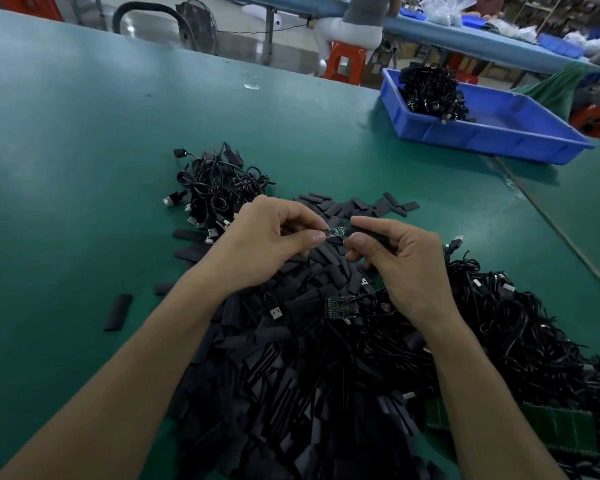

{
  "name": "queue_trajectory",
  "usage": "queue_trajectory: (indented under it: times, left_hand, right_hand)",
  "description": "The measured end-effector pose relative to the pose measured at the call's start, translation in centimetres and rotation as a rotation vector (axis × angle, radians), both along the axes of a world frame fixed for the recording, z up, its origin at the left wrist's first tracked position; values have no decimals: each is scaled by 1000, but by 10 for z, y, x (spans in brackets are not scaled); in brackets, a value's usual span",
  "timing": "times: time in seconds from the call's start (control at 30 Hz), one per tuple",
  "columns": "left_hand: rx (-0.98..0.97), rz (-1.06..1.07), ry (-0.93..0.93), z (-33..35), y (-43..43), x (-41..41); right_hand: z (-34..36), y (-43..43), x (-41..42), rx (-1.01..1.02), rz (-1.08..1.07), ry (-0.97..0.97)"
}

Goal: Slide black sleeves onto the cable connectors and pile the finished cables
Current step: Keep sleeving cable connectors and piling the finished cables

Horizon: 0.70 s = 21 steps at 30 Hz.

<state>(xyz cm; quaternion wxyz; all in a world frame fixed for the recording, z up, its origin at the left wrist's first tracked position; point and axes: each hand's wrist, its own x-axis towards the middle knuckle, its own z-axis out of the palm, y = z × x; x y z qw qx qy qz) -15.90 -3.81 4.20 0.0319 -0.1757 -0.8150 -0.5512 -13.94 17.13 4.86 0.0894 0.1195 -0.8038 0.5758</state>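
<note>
Left-hand grip [269,240] pinches a small green circuit-board connector [334,232] above the teal desk [84,168]. Right-hand grip [406,268] clasps a flat black tube sleeve [369,234], its end just right of the board, long axes roughly aligned, over loose black sleeves [291,375].

Wide green work table [84,133], shallow blue plastic tray [482,138] near its far right edge, orange plastic stool [347,55] beyond, a person [364,10] seated on it at a long blue-topped bench [447,35], small clear scrap [252,85] on the far tabletop
</note>
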Motion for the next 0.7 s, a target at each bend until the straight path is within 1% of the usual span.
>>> queue_trajectory:
  times: [0.2,0.43,0.5,0.57,0.63,0.7]
  left_hand:
    - [47,-15,-22,-1,0,-1]
    - [76,-87,-58,3,1,2]
    - [47,-105,-43,4,3,3]
    - [9,-86,-22,4,5,4]
    - [28,-33,-28,3,6,4]
    - [-2,25,-11,2,6,5]
  right_hand:
    - [3,3,0,40,66,-34]
    - [10,8,1,11,172,-111]
    - [10,7,1,22,219,-116]
    - [9,4,1,37,228,-95]
    - [8,2,2,38,194,-61]
    - [7,1,3,34,157,-37]
